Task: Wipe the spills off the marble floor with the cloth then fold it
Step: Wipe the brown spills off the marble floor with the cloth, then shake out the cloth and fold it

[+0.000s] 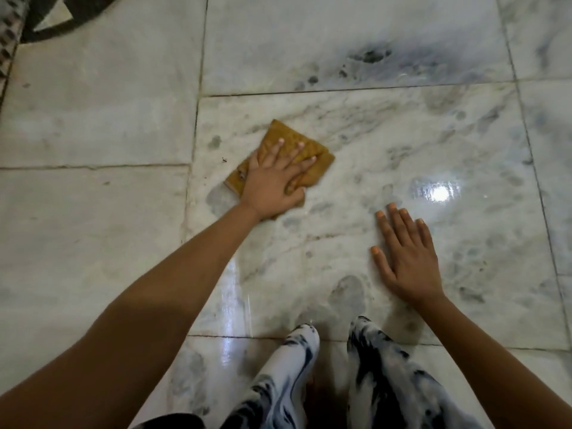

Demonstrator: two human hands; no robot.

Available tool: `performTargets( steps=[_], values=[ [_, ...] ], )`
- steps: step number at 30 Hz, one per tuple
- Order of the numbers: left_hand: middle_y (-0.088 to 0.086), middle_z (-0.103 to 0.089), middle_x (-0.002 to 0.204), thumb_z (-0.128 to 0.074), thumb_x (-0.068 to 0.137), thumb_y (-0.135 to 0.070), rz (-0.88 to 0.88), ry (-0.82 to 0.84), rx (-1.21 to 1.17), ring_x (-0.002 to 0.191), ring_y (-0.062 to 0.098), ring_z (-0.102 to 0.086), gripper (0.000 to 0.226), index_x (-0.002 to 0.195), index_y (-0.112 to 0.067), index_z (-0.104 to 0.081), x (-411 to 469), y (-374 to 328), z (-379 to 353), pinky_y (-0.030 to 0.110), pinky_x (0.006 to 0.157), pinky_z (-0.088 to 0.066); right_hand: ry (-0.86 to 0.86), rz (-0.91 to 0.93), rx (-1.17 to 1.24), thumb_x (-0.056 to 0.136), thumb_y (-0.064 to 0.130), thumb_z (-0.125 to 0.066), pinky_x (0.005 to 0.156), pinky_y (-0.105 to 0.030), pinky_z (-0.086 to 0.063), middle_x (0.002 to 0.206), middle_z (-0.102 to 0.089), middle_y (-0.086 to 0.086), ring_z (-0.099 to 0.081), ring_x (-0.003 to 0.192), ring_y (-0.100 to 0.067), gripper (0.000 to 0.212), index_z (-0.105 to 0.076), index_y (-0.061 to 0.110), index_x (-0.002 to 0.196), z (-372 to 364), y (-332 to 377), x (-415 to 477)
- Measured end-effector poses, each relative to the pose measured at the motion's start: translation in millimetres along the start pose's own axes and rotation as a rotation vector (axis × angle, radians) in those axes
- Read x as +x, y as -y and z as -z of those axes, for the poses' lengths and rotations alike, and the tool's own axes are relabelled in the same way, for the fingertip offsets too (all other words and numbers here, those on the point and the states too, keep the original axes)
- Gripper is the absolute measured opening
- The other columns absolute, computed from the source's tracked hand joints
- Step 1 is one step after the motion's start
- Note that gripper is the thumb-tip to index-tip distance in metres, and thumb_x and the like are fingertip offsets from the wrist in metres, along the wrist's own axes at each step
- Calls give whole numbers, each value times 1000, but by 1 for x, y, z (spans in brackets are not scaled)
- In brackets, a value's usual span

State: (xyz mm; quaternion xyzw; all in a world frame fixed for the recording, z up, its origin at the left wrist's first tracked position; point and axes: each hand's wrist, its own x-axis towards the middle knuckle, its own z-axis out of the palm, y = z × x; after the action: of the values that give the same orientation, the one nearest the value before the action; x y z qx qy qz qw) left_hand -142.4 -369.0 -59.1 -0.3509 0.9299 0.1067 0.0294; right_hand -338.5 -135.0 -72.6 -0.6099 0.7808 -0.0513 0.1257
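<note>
The wiping looks under way rather than finished; the left hand [274,181] presses flat on the mustard cloth [289,134], fingers straight and spread, gripping nothing; the cloth lies as a small pad on the marble floor [93,119], just beside a tile joint; the right hand [408,258] rests flat and released on bare tile, well apart from the cloth; a wet patch [218,196] touches the cloth's near edge and glossy smears [348,297] lie towards the patterned trouser legs [387,382]; so more wiping seems due, and the folding is not yet begun.

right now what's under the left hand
The left hand presses flat on the yellow-brown cloth, which lies on the marble floor. Any spill beneath the cloth is covered and cannot be seen.
</note>
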Motion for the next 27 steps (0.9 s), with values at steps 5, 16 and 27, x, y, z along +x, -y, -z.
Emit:
performTargets(
  steps=[5,16,27],
  values=[
    [-1,-43,145,-39,80,-48,-61,-60,-68,135,31,-36,55,132,-36,-50,-52,-35,-12,44,104,-20,10,0,52,93,46,-26,117,-39,-5,157,-16,-5,-11,144,-19,63,-21,18,149,0,-1,1],
    [2,-62,74,-51,90,-12,593,-57,-1327,68,15,-60,16,91,-15,-67,-96,-87,48,22,64,-48,-167,-93,394,88,50,-25,115,-39,-15,150,-35,-9,-27,140,-22,68,-33,11,144,30,29,-6],
    [8,-69,68,-47,87,-23,903,-122,-1853,69,25,-64,26,95,-7,-66,-66,-67,125,34,70,-53,-371,-42,601,90,45,-37,108,-34,-31,142,-47,-6,-40,132,-19,58,-44,13,138,91,55,23]
  ],
)
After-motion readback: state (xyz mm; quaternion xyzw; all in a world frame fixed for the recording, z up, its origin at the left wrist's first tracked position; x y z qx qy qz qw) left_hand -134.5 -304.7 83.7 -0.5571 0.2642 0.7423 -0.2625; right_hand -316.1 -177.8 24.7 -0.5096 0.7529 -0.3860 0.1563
